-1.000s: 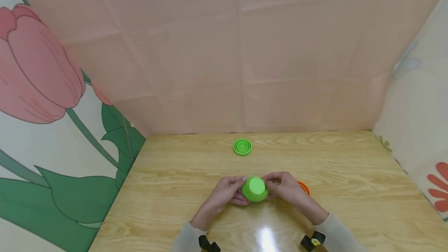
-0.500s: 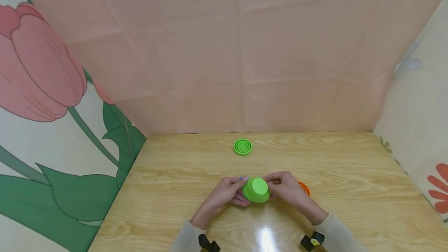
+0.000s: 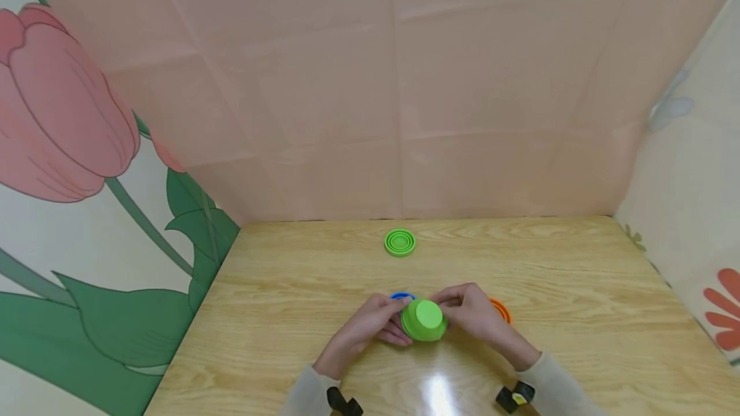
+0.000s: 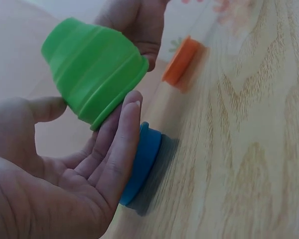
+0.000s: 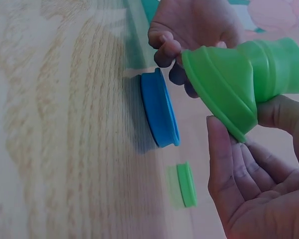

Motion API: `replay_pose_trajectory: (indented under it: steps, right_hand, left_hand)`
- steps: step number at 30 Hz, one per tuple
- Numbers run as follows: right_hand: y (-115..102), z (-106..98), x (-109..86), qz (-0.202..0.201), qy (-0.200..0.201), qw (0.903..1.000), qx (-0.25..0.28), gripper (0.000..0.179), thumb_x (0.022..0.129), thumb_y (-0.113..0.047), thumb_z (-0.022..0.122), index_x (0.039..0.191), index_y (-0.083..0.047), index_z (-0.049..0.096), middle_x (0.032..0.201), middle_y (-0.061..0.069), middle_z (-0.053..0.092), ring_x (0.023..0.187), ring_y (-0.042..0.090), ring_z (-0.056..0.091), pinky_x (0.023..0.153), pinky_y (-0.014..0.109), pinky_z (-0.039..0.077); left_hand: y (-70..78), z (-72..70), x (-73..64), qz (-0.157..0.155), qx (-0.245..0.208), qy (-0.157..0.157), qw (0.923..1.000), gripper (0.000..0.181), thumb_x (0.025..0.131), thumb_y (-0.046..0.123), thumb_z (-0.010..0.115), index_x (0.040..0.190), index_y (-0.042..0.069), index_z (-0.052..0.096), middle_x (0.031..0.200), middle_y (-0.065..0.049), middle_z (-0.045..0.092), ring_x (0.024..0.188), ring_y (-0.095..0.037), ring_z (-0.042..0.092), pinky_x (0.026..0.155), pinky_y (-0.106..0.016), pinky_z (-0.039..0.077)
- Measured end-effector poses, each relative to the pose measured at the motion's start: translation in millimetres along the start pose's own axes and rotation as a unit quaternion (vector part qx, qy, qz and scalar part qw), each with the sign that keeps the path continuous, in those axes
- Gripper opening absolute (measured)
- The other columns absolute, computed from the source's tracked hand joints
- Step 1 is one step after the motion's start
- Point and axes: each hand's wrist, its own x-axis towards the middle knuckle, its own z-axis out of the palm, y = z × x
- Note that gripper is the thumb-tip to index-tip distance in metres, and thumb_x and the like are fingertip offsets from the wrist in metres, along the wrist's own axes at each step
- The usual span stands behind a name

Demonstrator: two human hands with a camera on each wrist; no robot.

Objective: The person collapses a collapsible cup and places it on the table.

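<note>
A light green collapsible cup (image 3: pixel 424 321) is held upside down above the table, its stepped wall drawn out and its narrow base up. My left hand (image 3: pixel 374 321) pinches its left side, thumb on the wall and fingers under the rim. On the other side my right hand (image 3: pixel 471 309) grips it the same way, thumb against the wall and fingertips at the rim. In the right wrist view the cup's wall (image 5: pixel 229 79) looks lopsided, with one side folded in. Just behind the left thumb lies a flattened blue cup (image 3: pixel 403 296), partly covered by the hand.
Another green cup (image 3: pixel 400 242), pressed flat into rings, lies near the back of the wooden table (image 3: pixel 289 275). A flat orange cup (image 3: pixel 502 310) sits beyond the right wrist, partly hidden. A pinkish sheet (image 3: pixel 393 114) hangs behind the table, with patterned walls on both sides.
The green cup has shifted slightly right and toward me, both hands still on it. More of the blue cup shows behind the left hand.
</note>
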Motion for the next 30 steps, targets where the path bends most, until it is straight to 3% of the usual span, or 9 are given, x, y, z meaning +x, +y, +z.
replay_pose_trajectory:
  steps: [12, 16, 21, 24, 30]
  right_hand:
    - [4.6, -1.1, 2.4, 0.012, -0.027, 0.9991, 0.032, 0.027, 0.095, -0.012, 0.073, 0.115, 0.006, 0.076, 0.104, 0.019, 0.081, 0.083, 0.013, 0.075, 0.067, 0.035, 0.068]
    - [6.4, -1.9, 2.7, 0.017, -0.042, 0.9976, 0.052, 0.029, 0.098, -0.012, 0.069, 0.119, 0.007, 0.074, 0.109, 0.019, 0.08, 0.086, 0.013, 0.075, 0.071, 0.036, 0.069]
    - [6.7, -3.9, 0.7, 0.033, -0.075, 0.9897, 0.117, 0.037, 0.104, -0.015, 0.059, 0.131, 0.01, 0.066, 0.121, 0.018, 0.076, 0.095, 0.016, 0.075, 0.084, 0.039, 0.069]
    - [5.2, -4.6, -0.1, 0.035, -0.082, 0.9859, 0.142, 0.042, 0.106, -0.02, 0.061, 0.134, 0.012, 0.063, 0.123, 0.016, 0.075, 0.099, 0.016, 0.075, 0.088, 0.036, 0.068]
    - [5.4, -6.2, 2.4, 0.031, -0.081, 0.9828, 0.163, 0.038, 0.105, -0.014, 0.057, 0.13, 0.014, 0.064, 0.114, 0.005, 0.078, 0.094, 0.012, 0.074, 0.084, 0.031, 0.067]
  left_hand:
    - [-1.2, -2.3, 0.1, 0.005, 0.027, -0.02, 0.9994, 0.032, 0.103, 0.023, 0.06, 0.097, -0.006, 0.073, 0.076, -0.009, 0.074, 0.067, -0.02, 0.076, 0.068, -0.035, 0.069]
    - [-1.2, -3.6, 0.7, 0.014, 0.035, -0.005, 0.9993, 0.031, 0.104, 0.021, 0.061, 0.097, -0.006, 0.074, 0.074, -0.008, 0.074, 0.065, -0.018, 0.075, 0.066, -0.034, 0.069]
    - [-1.6, -6.1, 2.3, 0.036, 0.022, 0.033, 0.9986, 0.034, 0.104, 0.024, 0.064, 0.095, -0.007, 0.074, 0.068, -0.005, 0.072, 0.059, -0.016, 0.073, 0.061, -0.033, 0.068]
    - [-0.9, -7.4, 3.1, 0.049, 0.012, 0.041, 0.9979, 0.037, 0.105, 0.026, 0.064, 0.1, -0.009, 0.075, 0.068, -0.003, 0.071, 0.06, -0.015, 0.073, 0.061, -0.032, 0.068]
    - [-1.3, -7.0, 5.5, 0.042, -0.004, 0.001, 0.9991, 0.042, 0.106, 0.033, 0.063, 0.113, -0.008, 0.073, 0.076, -0.004, 0.073, 0.065, -0.016, 0.075, 0.066, -0.031, 0.068]
